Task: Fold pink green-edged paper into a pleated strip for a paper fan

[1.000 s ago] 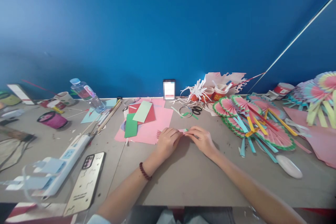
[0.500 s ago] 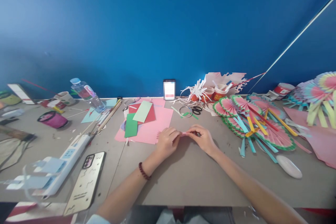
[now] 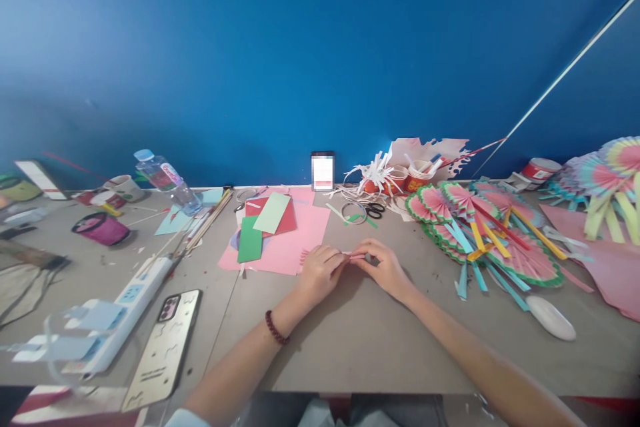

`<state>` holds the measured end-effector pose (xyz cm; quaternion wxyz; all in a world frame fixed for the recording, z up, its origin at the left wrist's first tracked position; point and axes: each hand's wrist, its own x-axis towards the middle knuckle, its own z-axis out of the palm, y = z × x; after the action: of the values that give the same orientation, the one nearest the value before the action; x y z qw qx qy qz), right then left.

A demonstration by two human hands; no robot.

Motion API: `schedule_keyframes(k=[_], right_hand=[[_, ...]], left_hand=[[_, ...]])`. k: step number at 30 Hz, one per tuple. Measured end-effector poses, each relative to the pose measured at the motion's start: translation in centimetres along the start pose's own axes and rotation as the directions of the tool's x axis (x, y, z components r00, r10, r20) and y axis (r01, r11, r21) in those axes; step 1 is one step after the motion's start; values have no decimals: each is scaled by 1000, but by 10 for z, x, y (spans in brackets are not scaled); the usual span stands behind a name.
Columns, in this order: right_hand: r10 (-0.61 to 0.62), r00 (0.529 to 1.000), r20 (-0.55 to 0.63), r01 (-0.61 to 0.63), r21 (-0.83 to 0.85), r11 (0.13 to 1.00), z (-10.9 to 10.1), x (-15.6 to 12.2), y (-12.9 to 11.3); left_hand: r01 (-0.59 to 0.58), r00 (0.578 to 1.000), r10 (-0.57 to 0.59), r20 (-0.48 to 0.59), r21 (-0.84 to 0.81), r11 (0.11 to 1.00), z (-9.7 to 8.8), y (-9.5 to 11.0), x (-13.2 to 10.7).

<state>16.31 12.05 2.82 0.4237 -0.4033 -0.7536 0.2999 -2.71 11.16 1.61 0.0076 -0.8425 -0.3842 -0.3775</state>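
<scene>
My left hand (image 3: 320, 271) and my right hand (image 3: 383, 267) meet at the middle of the grey table (image 3: 350, 333). Both pinch a small pleated pink paper strip (image 3: 354, 255) between their fingertips, low over the tabletop. Its pleated end (image 3: 303, 256) pokes out to the left of my left hand. A red bead bracelet (image 3: 276, 327) circles my left wrist. Just beyond the hands lies a pink paper sheet (image 3: 290, 240) with red and green pieces on it.
A pile of folded paper fans (image 3: 480, 227) lies to the right, a white oval object (image 3: 550, 317) near them. Scissors (image 3: 373, 211) and cups (image 3: 400, 179) stand behind. A phone (image 3: 163, 347), a power strip (image 3: 120, 313) and a water bottle (image 3: 165, 179) lie left.
The hands have shifted a little closer together on the pink strip; the green bit seen between them a second ago is hidden now. Nothing else has moved.
</scene>
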Motion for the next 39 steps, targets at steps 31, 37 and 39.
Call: schedule_keyframes(k=[31,37,39], right_hand=[[-77,989,-126,69,-71,995,1,0,2],[-163,986,-33,155,-162,974,1,-1,0],[-168,985,-40,160,-164,973,0,-1,1]], left_hand=[[19,998,-18,-53,25,1000,-1,-6,0],[-10,1000,11,-10,43,999,-3,-1,2],[-22,1000,22,-7,33,999,-4,0,2]])
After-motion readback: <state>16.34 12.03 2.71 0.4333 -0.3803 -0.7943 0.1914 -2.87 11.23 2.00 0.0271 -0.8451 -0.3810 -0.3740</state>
